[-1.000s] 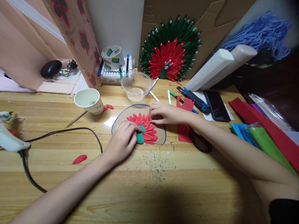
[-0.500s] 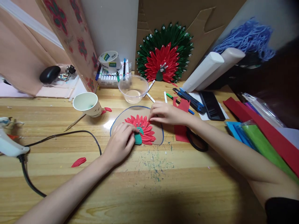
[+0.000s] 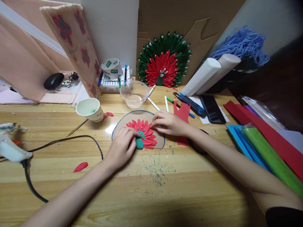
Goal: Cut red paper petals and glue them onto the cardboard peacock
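Observation:
A cardboard piece (image 3: 123, 120) with a rounded, blue-marked edge lies on the table. Red petals (image 3: 150, 141) fan out across it around a green peacock body (image 3: 139, 144) with a small head and pin-like crest. My left hand (image 3: 123, 143) rests over the cardboard's left side, fingers laid out and one fingertip touching the green head. At the upper right of the fan, my right hand (image 3: 165, 122) pinches the outer end of a red petal, its fingertips partly hiding it.
A paper cup (image 3: 88, 108), clear plastic bowl (image 3: 134, 94) and markers (image 3: 153, 104) stand or lie behind the cardboard. A glue gun (image 3: 13, 148) with a black cord is at left. Red paper (image 3: 181, 113), a utility knife (image 3: 189, 102) and a finished peacock (image 3: 163, 66) are beyond.
The view has tilted up slightly, so everything sits a little lower. Both hands stay at nearly the same places on the cardboard piece.

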`<action>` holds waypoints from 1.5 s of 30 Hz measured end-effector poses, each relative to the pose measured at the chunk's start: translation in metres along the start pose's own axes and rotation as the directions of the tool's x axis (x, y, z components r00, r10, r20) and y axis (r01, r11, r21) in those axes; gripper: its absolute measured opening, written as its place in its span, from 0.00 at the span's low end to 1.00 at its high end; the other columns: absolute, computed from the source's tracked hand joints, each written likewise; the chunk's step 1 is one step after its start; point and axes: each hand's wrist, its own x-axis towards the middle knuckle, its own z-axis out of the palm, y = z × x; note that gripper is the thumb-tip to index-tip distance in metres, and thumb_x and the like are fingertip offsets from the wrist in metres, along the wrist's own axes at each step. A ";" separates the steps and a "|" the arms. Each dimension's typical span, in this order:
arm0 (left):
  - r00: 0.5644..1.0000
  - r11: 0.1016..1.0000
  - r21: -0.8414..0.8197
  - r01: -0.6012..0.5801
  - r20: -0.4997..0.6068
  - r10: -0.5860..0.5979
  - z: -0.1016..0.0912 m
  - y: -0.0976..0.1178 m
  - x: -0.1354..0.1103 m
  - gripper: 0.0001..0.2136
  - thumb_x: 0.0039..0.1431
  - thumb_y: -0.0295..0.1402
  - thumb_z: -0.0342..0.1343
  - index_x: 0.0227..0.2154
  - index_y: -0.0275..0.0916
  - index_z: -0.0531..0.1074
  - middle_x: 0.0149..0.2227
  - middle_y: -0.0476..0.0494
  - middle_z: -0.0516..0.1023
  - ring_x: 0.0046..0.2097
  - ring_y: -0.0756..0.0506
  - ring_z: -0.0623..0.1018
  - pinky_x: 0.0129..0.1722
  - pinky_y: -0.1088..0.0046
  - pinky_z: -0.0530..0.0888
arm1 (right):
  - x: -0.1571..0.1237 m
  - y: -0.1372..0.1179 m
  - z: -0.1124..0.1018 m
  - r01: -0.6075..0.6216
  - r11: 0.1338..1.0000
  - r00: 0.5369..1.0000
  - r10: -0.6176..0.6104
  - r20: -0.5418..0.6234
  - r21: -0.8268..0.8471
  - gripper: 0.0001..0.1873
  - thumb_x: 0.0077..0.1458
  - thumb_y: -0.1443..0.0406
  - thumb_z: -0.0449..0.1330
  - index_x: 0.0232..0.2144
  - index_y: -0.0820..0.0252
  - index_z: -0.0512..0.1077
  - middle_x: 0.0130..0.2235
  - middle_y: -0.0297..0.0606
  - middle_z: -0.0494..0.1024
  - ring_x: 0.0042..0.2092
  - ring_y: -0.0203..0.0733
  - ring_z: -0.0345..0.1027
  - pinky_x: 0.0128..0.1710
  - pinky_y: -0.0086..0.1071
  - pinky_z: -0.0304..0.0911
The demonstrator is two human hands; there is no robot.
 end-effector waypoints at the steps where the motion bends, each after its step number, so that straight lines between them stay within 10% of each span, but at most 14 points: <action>1: 1.000 1.000 0.002 -0.002 0.000 0.002 0.000 0.000 0.000 0.08 0.60 0.24 0.45 0.38 0.38 0.67 0.39 0.44 0.72 0.44 0.45 0.69 0.45 0.65 0.65 | 0.001 -0.001 0.000 0.013 1.000 1.000 -0.013 0.004 0.009 0.09 0.58 0.66 0.53 0.35 0.60 0.74 0.36 0.41 0.72 0.40 0.39 0.62 0.40 0.34 0.60; 27: 1.000 1.000 -0.006 0.006 0.010 -0.006 -0.001 0.000 0.000 0.09 0.60 0.25 0.45 0.38 0.39 0.68 0.40 0.43 0.72 0.44 0.44 0.69 0.46 0.63 0.66 | 0.009 -0.007 0.002 0.132 0.984 0.990 -0.126 0.056 -0.116 0.12 0.59 0.66 0.52 0.31 0.60 0.75 0.33 0.42 0.72 0.36 0.40 0.62 0.34 0.33 0.60; 34: 0.999 0.999 0.002 -0.033 0.008 0.033 -0.002 0.003 -0.001 0.10 0.60 0.26 0.45 0.40 0.39 0.68 0.41 0.43 0.72 0.44 0.44 0.69 0.46 0.63 0.66 | -0.009 -0.003 -0.002 -0.094 0.994 0.983 0.083 -0.161 -0.058 0.07 0.57 0.67 0.54 0.35 0.60 0.72 0.33 0.41 0.74 0.37 0.41 0.64 0.38 0.37 0.62; 45: 0.977 0.984 0.067 -0.166 0.149 0.155 -0.003 0.007 -0.002 0.20 0.60 0.29 0.46 0.55 0.43 0.61 0.57 0.45 0.66 0.56 0.42 0.63 0.56 0.56 0.60 | -0.019 -0.013 0.010 -0.047 0.999 0.996 0.049 -0.071 0.025 0.11 0.56 0.71 0.52 0.39 0.60 0.72 0.41 0.42 0.77 0.42 0.42 0.66 0.43 0.39 0.64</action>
